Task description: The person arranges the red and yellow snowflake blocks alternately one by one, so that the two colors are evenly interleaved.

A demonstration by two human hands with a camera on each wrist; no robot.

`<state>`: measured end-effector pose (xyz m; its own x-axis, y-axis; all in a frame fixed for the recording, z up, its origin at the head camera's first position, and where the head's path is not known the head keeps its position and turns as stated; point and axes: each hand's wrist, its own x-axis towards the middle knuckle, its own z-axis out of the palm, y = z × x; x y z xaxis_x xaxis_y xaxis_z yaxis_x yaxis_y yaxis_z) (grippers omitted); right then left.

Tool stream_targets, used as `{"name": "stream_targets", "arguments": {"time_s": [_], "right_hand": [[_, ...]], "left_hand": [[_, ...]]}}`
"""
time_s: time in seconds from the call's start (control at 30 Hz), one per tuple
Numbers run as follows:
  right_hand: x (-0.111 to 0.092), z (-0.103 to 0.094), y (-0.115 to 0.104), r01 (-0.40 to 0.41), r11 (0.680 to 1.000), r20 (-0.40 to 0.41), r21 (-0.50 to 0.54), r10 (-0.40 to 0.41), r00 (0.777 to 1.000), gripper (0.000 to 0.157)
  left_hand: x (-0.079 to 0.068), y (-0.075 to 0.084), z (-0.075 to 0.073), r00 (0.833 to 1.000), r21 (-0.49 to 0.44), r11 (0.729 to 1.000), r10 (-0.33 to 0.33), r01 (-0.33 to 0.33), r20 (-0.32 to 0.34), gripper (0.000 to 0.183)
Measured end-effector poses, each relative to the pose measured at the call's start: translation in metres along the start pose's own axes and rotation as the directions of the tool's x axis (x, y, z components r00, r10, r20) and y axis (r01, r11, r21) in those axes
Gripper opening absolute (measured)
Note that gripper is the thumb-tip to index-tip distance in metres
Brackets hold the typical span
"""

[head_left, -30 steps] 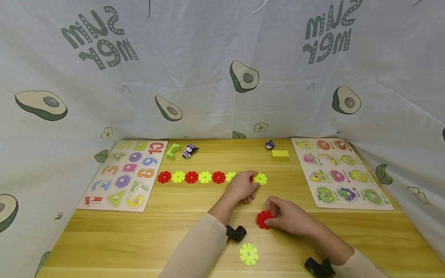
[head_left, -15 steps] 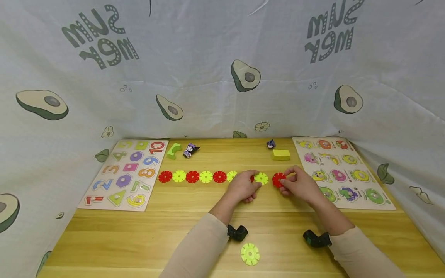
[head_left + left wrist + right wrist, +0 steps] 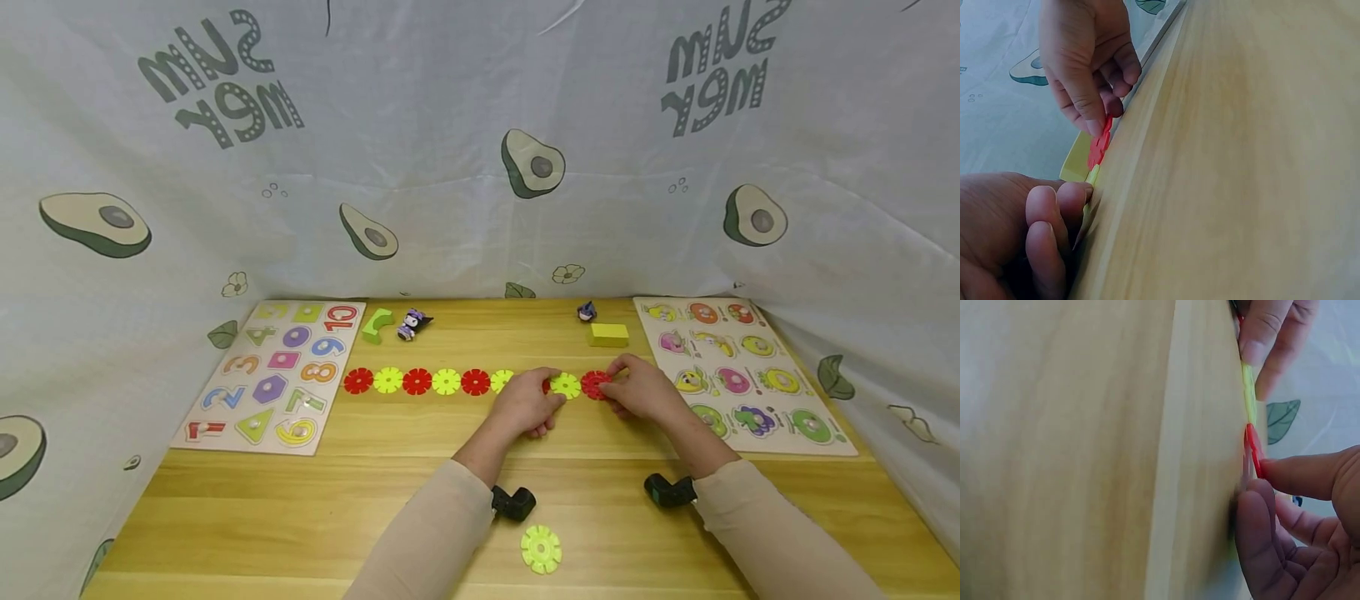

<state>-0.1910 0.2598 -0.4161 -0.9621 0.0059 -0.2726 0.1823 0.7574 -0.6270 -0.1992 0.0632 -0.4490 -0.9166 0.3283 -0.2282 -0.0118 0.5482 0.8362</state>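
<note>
A row of slotted plastic snowflake discs [image 3: 417, 382], alternating red and yellow-green, lies across the table's middle. At its right end my left hand [image 3: 522, 402] holds a yellow-green disc [image 3: 567, 386] between thumb and index finger, covering part of the row. Just right of it, my right hand [image 3: 641, 389] pinches a red disc [image 3: 594, 385] by its right side. In the right wrist view the red disc [image 3: 1254, 447] meets the end of the yellow-green disc [image 3: 1249, 394], slightly tilted. Nearer me lies a loose yellow-green disc [image 3: 541, 549].
A number puzzle board [image 3: 266, 379] lies at left, a fruit puzzle board [image 3: 742, 375] at right, close to my right hand. Behind the row stand a green arch block [image 3: 377, 325], a small figurine [image 3: 412, 324], a yellow block [image 3: 608, 335] and another figurine [image 3: 587, 312].
My right hand has carried the red disc from the near part of the table up to the row's right end, then left against the yellow-green disc. My left hand has stayed in place.
</note>
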Motion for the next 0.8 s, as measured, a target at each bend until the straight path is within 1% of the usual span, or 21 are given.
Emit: {"name": "stream_targets", "arguments": {"time_s": [0.13,0.3,0.43,0.57,0.7,0.77,0.8], "right_hand": [[0.001,0.001,0.003,-0.001,0.999,0.006,-0.036,0.002,1.000,0.033],[-0.002,0.001,0.006,0.018,1.000,0.012,-0.013,-0.018,1.000,0.034],[-0.010,-0.001,0.009,0.041,0.999,0.013,0.001,-0.041,0.999,0.035],[-0.025,0.001,0.012,0.067,0.998,0.018,0.001,-0.067,0.998,0.036],[-0.042,0.006,0.014,0.120,0.992,0.075,0.036,-0.122,0.990,0.038],[-0.052,0.010,0.015,0.168,0.984,0.122,0.051,-0.173,0.977,0.039],[-0.057,0.012,0.014,0.198,0.978,0.153,0.059,-0.205,0.967,0.039]], "left_hand": [[0.000,0.001,0.000,1.000,-0.001,1.000,-0.004,0.004,0.001,0.045],[-0.002,0.001,-0.001,1.000,-0.009,1.000,-0.003,0.004,0.007,0.045],[-0.003,0.002,-0.001,1.000,-0.018,1.000,0.002,-0.001,0.008,0.045],[-0.004,0.002,0.000,1.000,-0.013,1.000,0.014,-0.013,0.009,0.046],[-0.004,0.001,0.000,1.000,-0.004,1.000,0.028,-0.028,0.006,0.047],[-0.004,0.000,0.000,0.999,-0.004,0.999,0.034,-0.034,0.014,0.049],[-0.004,0.000,-0.001,0.999,-0.004,0.999,0.036,-0.036,0.022,0.050]]}}
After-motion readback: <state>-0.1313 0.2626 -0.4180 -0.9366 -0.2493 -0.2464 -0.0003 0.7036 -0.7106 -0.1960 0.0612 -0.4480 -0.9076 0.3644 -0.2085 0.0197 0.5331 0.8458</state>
